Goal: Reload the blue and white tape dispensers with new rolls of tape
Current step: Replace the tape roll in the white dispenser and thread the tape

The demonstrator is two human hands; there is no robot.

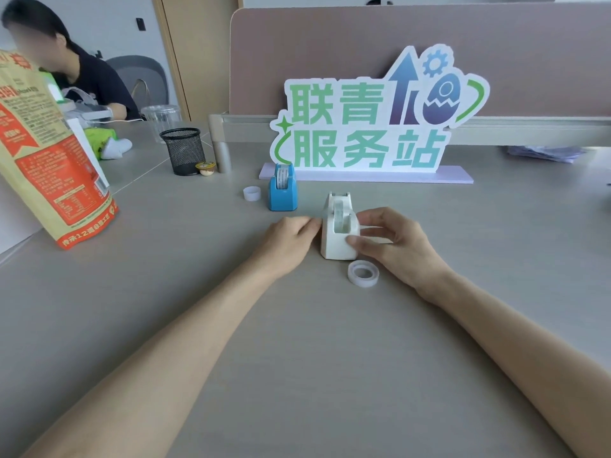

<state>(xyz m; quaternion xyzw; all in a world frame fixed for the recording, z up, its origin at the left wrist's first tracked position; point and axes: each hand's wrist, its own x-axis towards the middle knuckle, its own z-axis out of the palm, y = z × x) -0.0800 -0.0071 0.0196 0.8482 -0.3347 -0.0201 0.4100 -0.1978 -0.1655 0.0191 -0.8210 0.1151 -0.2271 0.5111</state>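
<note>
A white tape dispenser point(334, 239) stands on the grey desk point(297, 358) with a roll seated in its slot. My right hand point(393, 242) wraps its right side, thumb on the front corner. My left hand point(291, 234) rests against its left side, fingers curled. A loose roll of clear tape point(363, 274) lies flat just in front of the dispenser. The blue tape dispenser point(282, 190) stands further back to the left with a roll in it. A small white empty core point(252, 193) sits left of the blue one.
A large sign point(370, 127) on a lilac base stands behind the dispensers. A black mesh pen cup point(183, 150) and a tall orange bag point(49, 160) are at the left. A person sits at the far left.
</note>
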